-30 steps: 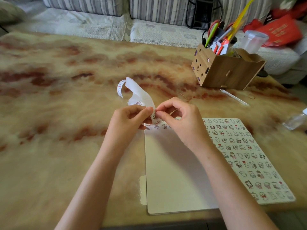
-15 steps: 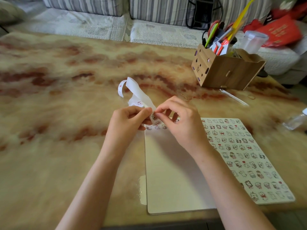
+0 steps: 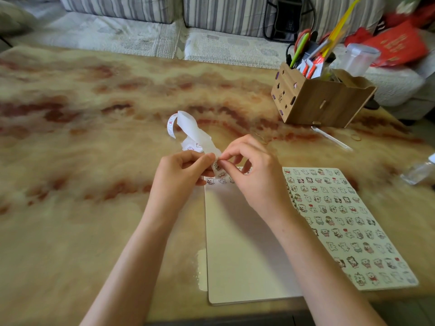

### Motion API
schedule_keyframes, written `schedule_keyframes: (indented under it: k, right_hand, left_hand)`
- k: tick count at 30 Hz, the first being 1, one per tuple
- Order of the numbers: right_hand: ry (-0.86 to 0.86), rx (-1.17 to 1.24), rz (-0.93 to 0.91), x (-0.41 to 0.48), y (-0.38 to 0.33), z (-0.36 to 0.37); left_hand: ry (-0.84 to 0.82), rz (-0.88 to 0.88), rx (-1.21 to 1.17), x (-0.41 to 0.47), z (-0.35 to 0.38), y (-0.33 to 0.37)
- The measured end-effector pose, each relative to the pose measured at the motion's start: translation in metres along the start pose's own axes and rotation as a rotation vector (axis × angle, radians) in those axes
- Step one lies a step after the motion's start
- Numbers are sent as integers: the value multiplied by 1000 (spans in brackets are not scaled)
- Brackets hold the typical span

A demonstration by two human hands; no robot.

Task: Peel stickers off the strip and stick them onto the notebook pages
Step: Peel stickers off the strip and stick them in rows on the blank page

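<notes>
An open notebook (image 3: 237, 250) lies flat near the table's front edge. Its left page is blank except for a short row of small cartoon stickers (image 3: 217, 181) along the top. The right page (image 3: 341, 220) is covered in rows of stickers. Above the left page's top edge, my left hand (image 3: 181, 172) pinches a curling white sticker strip (image 3: 191, 132). The strip loops up and away to the left. My right hand (image 3: 254, 175) pinches the strip's lower end with thumb and forefinger, right against my left thumb. Whether a sticker has lifted off is hidden by my fingers.
A wooden desk organiser (image 3: 320, 100) with scissors and pens stands at the back right. A clear pen (image 3: 332, 137) and rubber band (image 3: 356, 137) lie in front of it. A clear bottle (image 3: 419, 171) lies at the right edge. A striped sofa (image 3: 164, 10) runs behind the marbled table (image 3: 82, 161).
My right hand's fingertips have shifted slightly up and left along the strip's end. The left hand and the strip's loop stay almost where they were.
</notes>
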State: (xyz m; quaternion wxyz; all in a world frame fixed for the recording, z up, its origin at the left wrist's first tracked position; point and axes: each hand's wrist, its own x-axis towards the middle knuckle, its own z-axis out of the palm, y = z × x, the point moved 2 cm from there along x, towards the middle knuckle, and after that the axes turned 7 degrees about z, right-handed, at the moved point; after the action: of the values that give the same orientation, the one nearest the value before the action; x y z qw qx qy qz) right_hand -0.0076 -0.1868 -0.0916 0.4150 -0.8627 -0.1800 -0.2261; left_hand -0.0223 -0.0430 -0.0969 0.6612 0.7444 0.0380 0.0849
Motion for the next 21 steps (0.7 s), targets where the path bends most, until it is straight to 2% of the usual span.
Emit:
schedule_keyframes:
  k: [6, 12, 17, 21]
  right_hand:
    - [-22, -26, -22, -2, -3, 1]
    - [-117, 93, 113, 1, -4, -4]
    - [-127, 263, 325, 7, -5, -21]
    - [-199, 215, 544, 10, 17, -48]
  left_hand:
    - [26, -18, -6, -1, -1, 0]
    - [25, -20, 6, 0, -2, -1]
    - [56, -17, 43, -2, -4, -2]
    - [52, 5, 110, -3, -3, -1]
